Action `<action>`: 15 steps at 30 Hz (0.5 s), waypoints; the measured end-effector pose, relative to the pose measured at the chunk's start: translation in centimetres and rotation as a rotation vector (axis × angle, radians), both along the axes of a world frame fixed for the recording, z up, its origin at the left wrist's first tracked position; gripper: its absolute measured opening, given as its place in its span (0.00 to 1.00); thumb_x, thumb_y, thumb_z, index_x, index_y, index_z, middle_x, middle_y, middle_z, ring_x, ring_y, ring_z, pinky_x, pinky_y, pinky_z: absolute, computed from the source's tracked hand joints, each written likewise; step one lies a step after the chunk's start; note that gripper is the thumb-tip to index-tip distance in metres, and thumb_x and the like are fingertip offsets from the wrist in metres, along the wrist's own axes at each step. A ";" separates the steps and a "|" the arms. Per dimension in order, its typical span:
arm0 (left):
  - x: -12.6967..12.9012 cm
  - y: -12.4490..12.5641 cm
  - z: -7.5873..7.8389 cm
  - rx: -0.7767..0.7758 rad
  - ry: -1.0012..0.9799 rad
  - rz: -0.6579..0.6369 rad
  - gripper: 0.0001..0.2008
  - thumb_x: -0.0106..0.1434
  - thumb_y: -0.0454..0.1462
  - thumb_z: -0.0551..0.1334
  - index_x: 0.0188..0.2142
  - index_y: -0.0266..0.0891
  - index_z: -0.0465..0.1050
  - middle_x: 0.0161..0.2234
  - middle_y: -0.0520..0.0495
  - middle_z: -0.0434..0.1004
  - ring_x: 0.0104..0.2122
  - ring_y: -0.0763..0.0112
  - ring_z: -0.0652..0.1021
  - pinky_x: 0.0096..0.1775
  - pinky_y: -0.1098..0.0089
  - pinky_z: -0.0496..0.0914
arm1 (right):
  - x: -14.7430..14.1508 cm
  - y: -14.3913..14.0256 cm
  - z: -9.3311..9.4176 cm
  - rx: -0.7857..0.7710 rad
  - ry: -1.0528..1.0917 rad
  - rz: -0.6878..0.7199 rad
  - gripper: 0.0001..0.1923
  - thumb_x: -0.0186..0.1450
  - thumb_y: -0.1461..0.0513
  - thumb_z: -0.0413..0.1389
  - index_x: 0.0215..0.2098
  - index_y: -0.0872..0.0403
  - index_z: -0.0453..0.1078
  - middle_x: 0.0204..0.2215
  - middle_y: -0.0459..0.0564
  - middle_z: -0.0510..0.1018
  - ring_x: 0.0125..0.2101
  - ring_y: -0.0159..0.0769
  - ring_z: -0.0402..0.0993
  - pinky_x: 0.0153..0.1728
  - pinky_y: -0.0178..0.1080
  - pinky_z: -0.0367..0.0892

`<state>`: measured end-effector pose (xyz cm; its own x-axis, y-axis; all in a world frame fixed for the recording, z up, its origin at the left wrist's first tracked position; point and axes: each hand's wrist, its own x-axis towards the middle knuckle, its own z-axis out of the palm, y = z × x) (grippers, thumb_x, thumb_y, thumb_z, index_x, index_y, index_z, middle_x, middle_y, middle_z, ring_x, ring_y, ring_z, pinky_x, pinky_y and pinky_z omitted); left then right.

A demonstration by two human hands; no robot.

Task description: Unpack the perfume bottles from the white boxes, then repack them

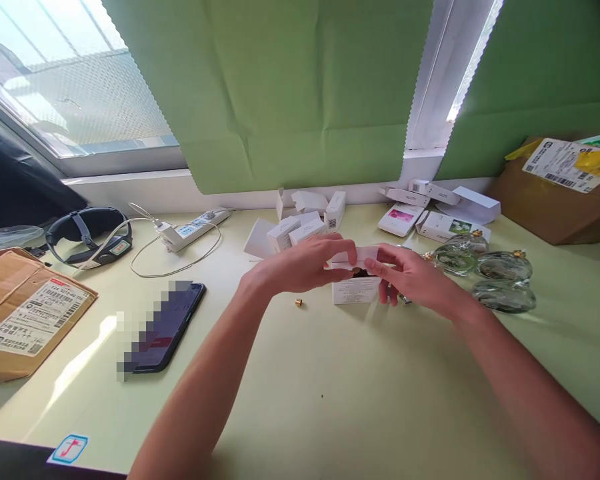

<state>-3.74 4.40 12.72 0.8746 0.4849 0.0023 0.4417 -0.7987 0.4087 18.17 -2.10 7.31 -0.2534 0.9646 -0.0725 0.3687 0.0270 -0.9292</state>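
A small white box [356,292] with fine print on its front stands on the table, its top partly open. Something dark and gold shows in the opening. From the left, my left hand [313,263] closes over the box's raised flap with curled fingers. My right hand [413,275] grips the other side of the box, thumb at the top edge and fingertips down along the side. A small gold cap-like piece [299,303] lies left of the box. Clear glass bottles [505,268] with gold tops lie to the right of my right hand.
White cartons [305,227] lie behind my hands, with more cartons [447,227] at the back right. A phone [173,327], a power strip [197,227], a black headset [89,237] and a cardboard parcel [30,313] are on the left. A brown box [570,200] stands far right.
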 end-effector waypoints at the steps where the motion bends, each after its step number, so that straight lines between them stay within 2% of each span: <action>1: -0.1 0.0 0.0 -0.015 0.002 -0.020 0.11 0.71 0.42 0.52 0.46 0.44 0.70 0.44 0.48 0.72 0.40 0.69 0.73 0.39 0.70 0.65 | -0.1 -0.2 -0.4 0.013 0.010 -0.020 0.24 0.64 0.41 0.51 0.46 0.49 0.68 0.40 0.49 0.77 0.23 0.30 0.73 0.22 0.35 0.67; 5: -0.5 0.2 0.2 -0.040 -0.015 -0.043 0.14 0.72 0.42 0.48 0.46 0.44 0.71 0.44 0.47 0.73 0.41 0.70 0.74 0.40 0.70 0.66 | 0.1 0.1 -0.6 0.027 0.027 -0.038 0.25 0.63 0.43 0.53 0.49 0.50 0.67 0.41 0.49 0.77 0.22 0.28 0.69 0.19 0.34 0.63; 10: -0.7 0.1 0.4 -0.150 -0.088 0.097 0.15 0.72 0.46 0.49 0.54 0.46 0.60 0.45 0.47 0.74 0.40 0.71 0.75 0.39 0.70 0.67 | 1.1 1.7 2.5 -0.075 -0.142 0.160 0.28 0.62 0.48 0.58 0.58 0.46 0.65 0.32 0.47 0.78 0.23 0.32 0.71 0.22 0.35 0.65; 12: -0.6 0.2 0.4 -0.150 -0.081 0.095 0.15 0.72 0.47 0.48 0.51 0.44 0.63 0.43 0.47 0.75 0.39 0.71 0.74 0.37 0.71 0.66 | 1.1 2.2 3.5 -0.087 -0.215 0.175 0.27 0.62 0.51 0.59 0.58 0.44 0.66 0.34 0.47 0.80 0.22 0.31 0.72 0.22 0.36 0.64; 15: -0.4 0.4 0.2 -0.133 -0.057 0.046 0.13 0.72 0.44 0.50 0.45 0.42 0.67 0.43 0.47 0.75 0.39 0.71 0.75 0.36 0.71 0.66 | 1.1 2.6 3.7 -0.074 -0.260 0.193 0.25 0.61 0.57 0.57 0.57 0.41 0.68 0.41 0.47 0.80 0.22 0.31 0.72 0.22 0.36 0.66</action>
